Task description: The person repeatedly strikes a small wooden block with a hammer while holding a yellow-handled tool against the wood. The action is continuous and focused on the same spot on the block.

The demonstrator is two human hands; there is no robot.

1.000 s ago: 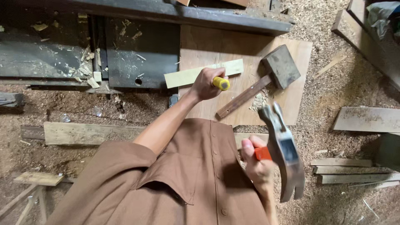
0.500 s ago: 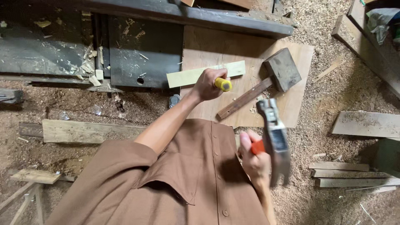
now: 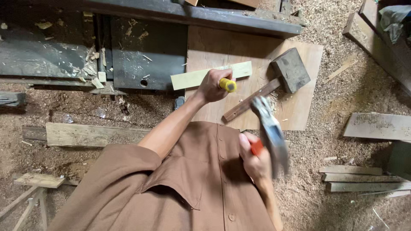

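Left hand (image 3: 210,87) grips yellow-handled chisel (image 3: 227,84) upright on pale strip (image 3: 209,76) at frame centre; right hand (image 3: 254,160) clasps raised hammer (image 3: 269,132) (blurred).

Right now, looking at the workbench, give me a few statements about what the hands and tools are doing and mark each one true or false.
1. The left hand grips a yellow-handled chisel set on the pale wood strip. True.
2. The right hand is empty. False: it holds a metal hammer with a red grip.
3. The wooden mallet lies on the plywood board, held by nobody. True.
4. The hammer is sharp and still in the picture. False: it is blurred.
5. The ground around the board is bare concrete. False: it is covered in sawdust and wood offcuts.
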